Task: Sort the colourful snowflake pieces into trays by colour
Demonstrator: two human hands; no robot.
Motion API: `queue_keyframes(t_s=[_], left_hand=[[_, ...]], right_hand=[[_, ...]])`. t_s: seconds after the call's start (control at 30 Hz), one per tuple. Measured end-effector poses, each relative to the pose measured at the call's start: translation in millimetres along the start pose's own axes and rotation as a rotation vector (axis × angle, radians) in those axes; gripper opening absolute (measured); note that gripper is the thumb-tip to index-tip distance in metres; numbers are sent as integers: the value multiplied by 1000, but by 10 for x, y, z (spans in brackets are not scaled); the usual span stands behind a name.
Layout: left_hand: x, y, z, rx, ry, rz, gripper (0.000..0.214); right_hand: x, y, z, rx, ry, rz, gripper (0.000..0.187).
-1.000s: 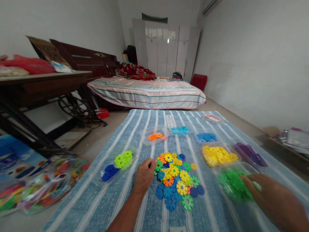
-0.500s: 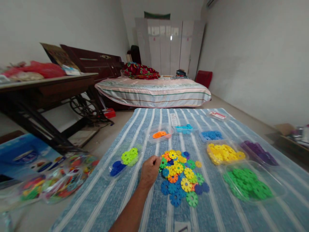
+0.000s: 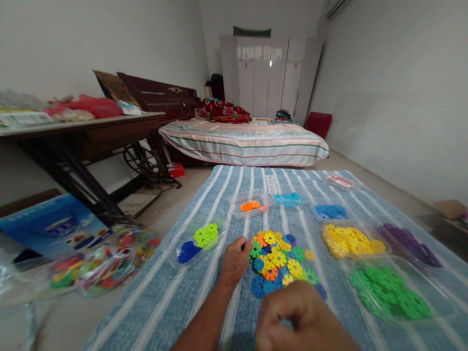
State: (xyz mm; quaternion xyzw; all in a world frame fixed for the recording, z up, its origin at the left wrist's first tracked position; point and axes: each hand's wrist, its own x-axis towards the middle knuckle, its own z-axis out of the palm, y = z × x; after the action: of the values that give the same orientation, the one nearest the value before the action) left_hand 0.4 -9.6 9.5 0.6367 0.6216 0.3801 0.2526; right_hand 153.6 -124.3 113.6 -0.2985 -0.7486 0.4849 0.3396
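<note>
Left-hand grip point(image 3: 236, 258) is curled at the left edge of a mixed pile of flower-shaped plastic discs point(image 3: 280, 258), its fingertips beside a green disc point(image 3: 255, 250); whether they pinch it I cannot tell. Right-hand grip point(image 3: 302, 317) appears at the near side of the pile, blurred and covering part of it, with thumb and finger bent toward each other; whether anything is held between them cannot be made out. Yellow, orange, green and blue discs lie overlapping in the pile, on a blue cloth with white stripes point(image 3: 164, 302) that covers the worktop.

To the right of the pile, green discs point(image 3: 391, 292) fill much of a clear plastic tub point(image 3: 444, 302). Just beyond them are yellow discs point(image 3: 351, 240), with purple pieces point(image 3: 411, 243) to their right, each in its own container. Farther back stand blue discs point(image 3: 331, 211), light-blue pieces point(image 3: 288, 199) and orange discs point(image 3: 250, 206). Left of the pile, lime-green discs point(image 3: 205, 235) and dark-blue discs point(image 3: 189, 251) share one clear container.

Past the worktop is a bed with a striped sheet point(image 3: 241, 141); on the floor at left sit clear bags of multicoloured pieces point(image 3: 109, 265).
</note>
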Motion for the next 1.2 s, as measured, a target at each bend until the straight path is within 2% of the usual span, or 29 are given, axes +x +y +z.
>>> queue_keyframes(t_s=[0.1, 0.2, 0.27, 0.37, 0.47, 0.57, 0.83, 0.97, 1.1, 1.2], left_hand=[[-1, -22, 1, -56, 0, 5, 33], [4, -38, 5, -133, -6, 9, 31], [8, -28, 6, -187, -4, 9, 30], [14, 15, -2, -264, 5, 38, 27], [15, 53, -25, -301, -30, 75, 29], [13, 62, -44, -326, -80, 72, 29], [28, 9, 10, -381, -41, -38, 25], [40, -53, 61, -337, -38, -31, 21], [44, -80, 88, -265, -39, -4, 20], [48, -81, 94, -246, -36, 14, 20]], right_hand=[[264, 307, -114, -283, 327, 185, 32], [454, 648, -214, -600, 492, 214, 17], [544, 838, -248, -725, 522, 176, 21], [655, 1010, -244, -798, 488, 120, 21], [722, 1060, -198, -803, 439, 126, 13], [720, 1062, -153, -755, 443, 143, 20], [487, 1039, -236, -611, 532, 138, 25], [307, 1047, -336, -612, 579, 122, 27], [12, 981, -447, -675, 728, 80, 21], [-324, 849, -609, -781, 860, 68, 17]])
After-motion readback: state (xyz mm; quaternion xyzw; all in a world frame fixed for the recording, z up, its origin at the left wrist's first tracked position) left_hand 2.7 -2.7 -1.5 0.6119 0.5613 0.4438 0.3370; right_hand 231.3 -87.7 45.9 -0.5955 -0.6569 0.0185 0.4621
